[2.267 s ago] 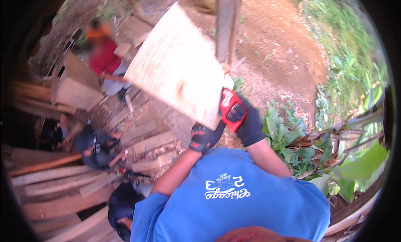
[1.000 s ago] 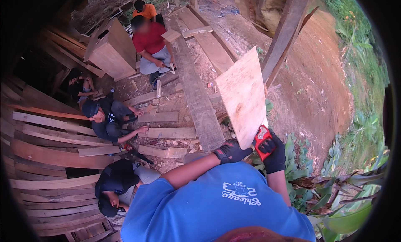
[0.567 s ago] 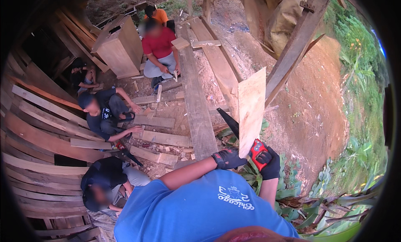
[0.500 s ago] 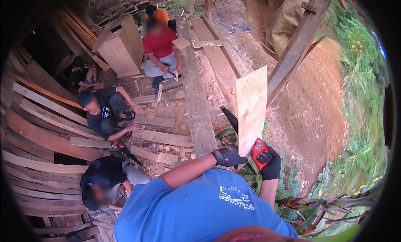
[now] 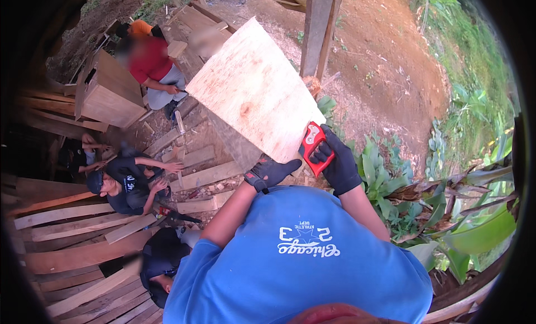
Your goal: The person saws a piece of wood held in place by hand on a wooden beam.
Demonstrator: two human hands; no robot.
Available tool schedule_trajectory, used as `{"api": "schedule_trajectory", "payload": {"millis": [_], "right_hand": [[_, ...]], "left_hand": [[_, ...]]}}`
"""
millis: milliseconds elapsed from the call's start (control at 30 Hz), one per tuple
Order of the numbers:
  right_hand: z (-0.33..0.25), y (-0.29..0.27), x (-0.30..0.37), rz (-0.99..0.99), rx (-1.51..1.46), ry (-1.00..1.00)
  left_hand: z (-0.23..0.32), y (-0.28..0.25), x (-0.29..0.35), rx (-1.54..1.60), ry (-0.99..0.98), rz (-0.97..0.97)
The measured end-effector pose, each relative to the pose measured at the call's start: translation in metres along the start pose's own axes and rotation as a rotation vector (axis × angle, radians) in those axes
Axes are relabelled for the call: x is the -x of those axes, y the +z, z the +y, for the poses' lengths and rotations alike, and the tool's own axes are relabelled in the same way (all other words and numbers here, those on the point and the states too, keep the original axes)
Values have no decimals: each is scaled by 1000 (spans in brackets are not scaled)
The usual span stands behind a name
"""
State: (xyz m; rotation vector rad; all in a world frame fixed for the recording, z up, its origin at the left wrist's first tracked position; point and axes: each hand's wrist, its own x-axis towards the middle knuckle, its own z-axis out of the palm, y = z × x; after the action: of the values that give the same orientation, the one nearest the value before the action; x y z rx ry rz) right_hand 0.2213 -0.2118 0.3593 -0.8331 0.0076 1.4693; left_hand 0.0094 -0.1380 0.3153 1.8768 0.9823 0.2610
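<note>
A pale plywood board is held up in front of me at a tilt, its broad face showing. My left hand, in a dark glove, grips the board's near lower edge, with the thumb laid along it. In my right hand, also gloved, is a handsaw; the fingers wrap round its red handle beside the board's right corner. The saw's blade is hidden behind the board.
Several people work on the left, one in a red shirt and one in a dark cap. Planks cover the lower left. A wooden cabinet stands far left, a post ahead. Leafy plants grow at right.
The board has swung from a narrow upright position to a broad tilted one, its far end now toward the left. The saw blade, seen before, is now covered. My view has turned right.
</note>
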Motion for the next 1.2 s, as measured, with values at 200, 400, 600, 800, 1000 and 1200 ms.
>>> {"api": "schedule_trajectory", "payload": {"millis": [200,400,600,800,1000,1200], "right_hand": [[31,-24,-10,-175,51,-189],[23,-28,-17,-72,396,-263],[-65,-46,-39,-39,876,-384],[-50,-114,-139,88,345,198],[1,-43,-137,-382,-91,290],[11,-1,-117,-99,34,248]], "left_hand": [[-21,33,-2,23,70,166],[-18,25,-1,135,13,90],[-41,-17,21,340,-79,11],[-68,-31,30,583,8,-104],[-75,-32,33,496,-85,-47],[-86,-30,61,-22,-423,-46]]}}
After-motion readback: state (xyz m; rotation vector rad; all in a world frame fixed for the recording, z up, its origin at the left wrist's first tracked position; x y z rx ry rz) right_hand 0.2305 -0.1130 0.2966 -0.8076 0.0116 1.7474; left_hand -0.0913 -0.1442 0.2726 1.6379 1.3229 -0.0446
